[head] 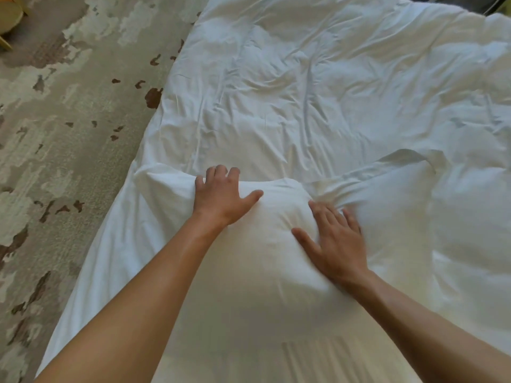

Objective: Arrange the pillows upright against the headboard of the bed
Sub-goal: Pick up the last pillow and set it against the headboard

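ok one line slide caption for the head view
Both hands, left hand and right hand, press flat on a white pillow on the rumpled duvet.

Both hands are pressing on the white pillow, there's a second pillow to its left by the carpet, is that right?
Not quite. The head view shows the second pillow to the right of the white pillow, away from the carpet. The left hand and right hand do press on it.

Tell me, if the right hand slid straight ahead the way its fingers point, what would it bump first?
Probably the second pillow. The right hand lies flat on the near pillow, fingertips at the crease between the two, though depth is hard to judge.
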